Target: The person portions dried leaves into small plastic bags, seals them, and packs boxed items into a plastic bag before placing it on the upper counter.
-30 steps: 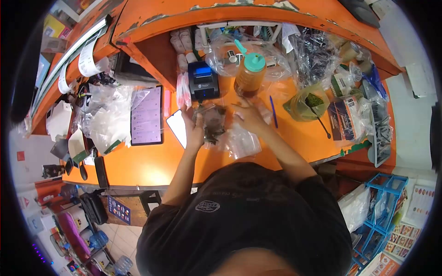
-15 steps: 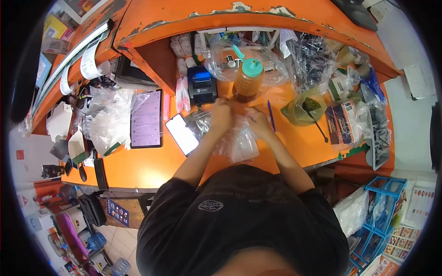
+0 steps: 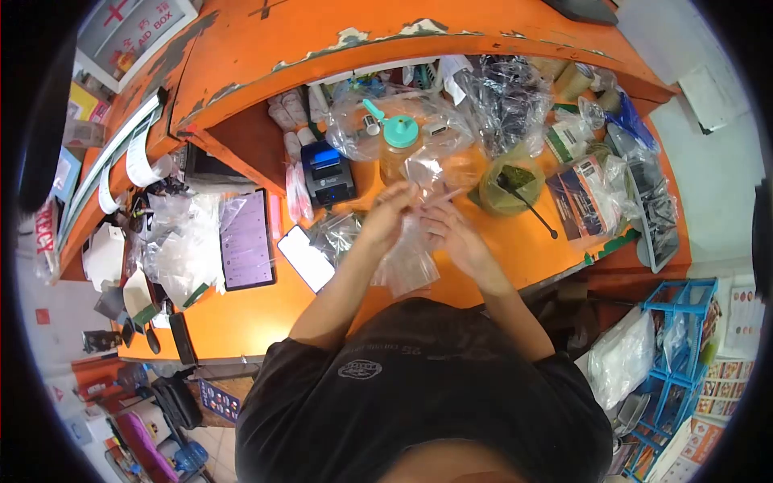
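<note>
A clear plastic bag (image 3: pixel 409 270) hangs between my hands over the orange desk, and a crumpled part of it rises above my fingers. My left hand (image 3: pixel 390 216) is closed, pinching the plastic near its middle. My right hand (image 3: pixel 452 233) has its fingers curled against the same plastic from the right. A thin pale strip (image 3: pixel 448 196) shows just above the right fingers; its kind is unclear. Right behind the hands stands a bottle with a teal cap (image 3: pixel 400 131), partly covered by the raised plastic.
Left of my hands lie a lit phone (image 3: pixel 306 258), a tablet (image 3: pixel 247 239) and a black printer (image 3: pixel 328 175). To the right stands a yellowish container with a black-handled utensil (image 3: pixel 512 183). Plastic bags (image 3: pixel 507 92) crowd the shelf under the orange ledge (image 3: pixel 354 58).
The plastic has been lifted and pulled up between my hands. The blue pen seen right of my right hand is no longer visible. The whole view has shifted.
</note>
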Available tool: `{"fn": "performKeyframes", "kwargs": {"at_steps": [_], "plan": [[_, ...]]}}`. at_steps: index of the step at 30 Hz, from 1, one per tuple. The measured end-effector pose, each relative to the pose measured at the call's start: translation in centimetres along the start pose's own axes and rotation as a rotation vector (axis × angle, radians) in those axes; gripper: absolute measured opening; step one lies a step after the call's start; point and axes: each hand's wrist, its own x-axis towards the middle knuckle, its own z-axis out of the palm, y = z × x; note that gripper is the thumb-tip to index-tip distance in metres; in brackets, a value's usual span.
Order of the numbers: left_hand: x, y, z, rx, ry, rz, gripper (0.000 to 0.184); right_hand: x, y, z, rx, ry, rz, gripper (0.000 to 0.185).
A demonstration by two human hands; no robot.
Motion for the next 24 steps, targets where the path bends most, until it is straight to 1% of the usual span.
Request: {"fn": "performKeyframes", "kwargs": {"at_steps": [2,3,5,6,9,12,13,14,17,20,21,23,24], "plan": [[-0.3,-2.3,0.3,-0.173,-0.066,-0.054,0.017,0.1,0.5,0.8,0.112,0.058,-0.059,0.027],[-0.3,-2.7,0.4,-0.189,0.004,-0.075,0.018,0.3,0.7,0.4,-0.002,0.084,-0.138,0.025],[-0.6,-3.5,0.6,-0.166,0.068,-0.106,0.019,0.8,1.3,-0.9,-0.239,0.136,-0.283,0.021],[-0.7,-3.7,0.8,-0.156,0.104,-0.118,0.020,0.8,1.1,-1.2,-0.292,0.167,-0.295,0.019],[-2.1,0.0,2.8,-0.453,0.086,-0.214,0.014,0.4,0.3,-2.1,-0.462,0.245,-0.317,0.012],[-1.0,-2.2,0.2,0.157,0.050,0.128,0.009,0.2,0.0,-2.7,-0.608,0.272,-0.330,0.008],[-0.7,-2.5,0.2,0.180,0.119,0.246,0.007,0.2,-0.1,-2.9,-0.627,0.268,-0.349,0.007],[-0.6,-2.6,0.0,0.214,0.137,0.264,0.007,0.2,-0.2,-3.0,-0.646,0.265,-0.369,0.007],[-0.8,-2.1,0.4,0.275,0.188,0.324,0.011,0.9,0.4,-3.4,-0.693,0.295,-0.520,0.004],[-1.0,-2.5,0.4,0.293,0.191,0.315,0.013,1.3,0.5,-4.0,-0.698,0.348,-0.441,0.005],[-1.1,-2.7,0.5,0.286,0.200,0.275,0.015,1.4,0.4,-3.9,-0.737,0.350,-0.475,0.003],[-1.5,-3.1,0.7,0.271,0.215,0.197,0.018,1.4,-0.1,-3.7,-0.818,0.355,-0.545,0.007],[-1.6,-3.3,0.9,0.254,0.221,0.186,0.018,1.1,-0.5,-3.9,-0.786,0.324,-0.434,0.006]]}}
